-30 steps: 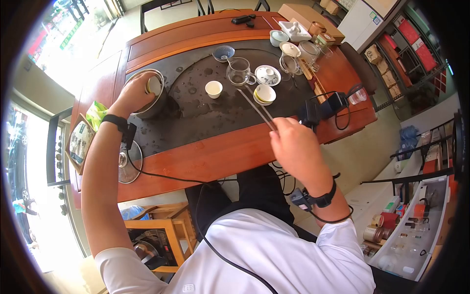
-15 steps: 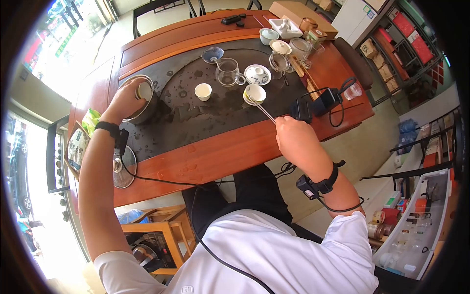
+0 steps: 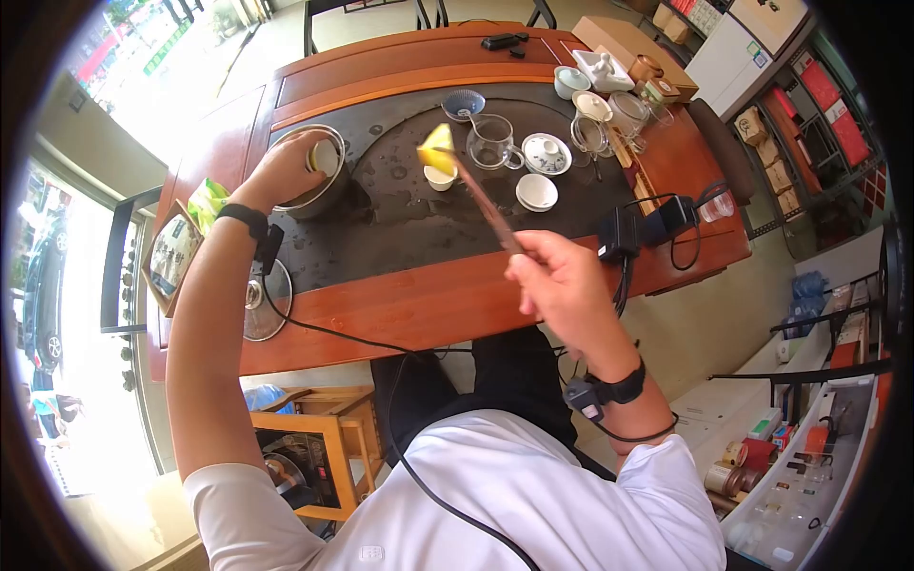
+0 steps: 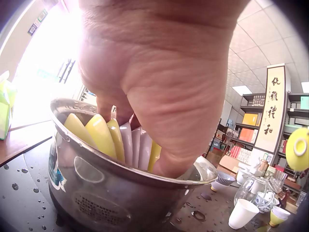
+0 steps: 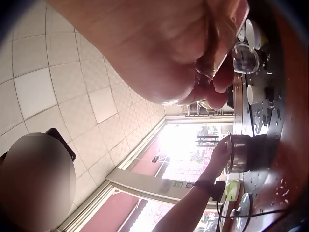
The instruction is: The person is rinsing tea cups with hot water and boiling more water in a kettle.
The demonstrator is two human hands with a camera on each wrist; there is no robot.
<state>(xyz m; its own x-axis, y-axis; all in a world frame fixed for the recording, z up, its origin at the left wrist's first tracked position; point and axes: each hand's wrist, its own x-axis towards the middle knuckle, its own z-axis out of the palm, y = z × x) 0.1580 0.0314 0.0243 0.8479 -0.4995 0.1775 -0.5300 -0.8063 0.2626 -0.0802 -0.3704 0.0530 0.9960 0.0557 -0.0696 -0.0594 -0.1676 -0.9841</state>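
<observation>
1. Box [image 3: 176, 252], green packet [image 3: 207, 202] and glass lid [image 3: 273, 309] are set at the left of the table [image 3: 428, 303].
2. Beside them, the metal pot [image 4: 120, 193] is entered from above by the left hand [image 3: 281, 181]; a row of yellow and pale cups [image 4: 117, 140] is gripped between its fingers and thumb.
3. Above the table, near a white cup [image 3: 439, 181], a yellow cup [image 3: 435, 152] is held up, tilted and blurred.
4. Behind these, a blue bowl [image 3: 463, 103] and glass pitcher [image 3: 490, 143] are seen.
5. The yellow cup is carried at the tips of tongs [image 3: 487, 205], which are pinched by the right hand [image 3: 571, 285].
6. Farther right, another cup [image 3: 537, 193] is placed before a lidded bowl [image 3: 546, 154].
</observation>
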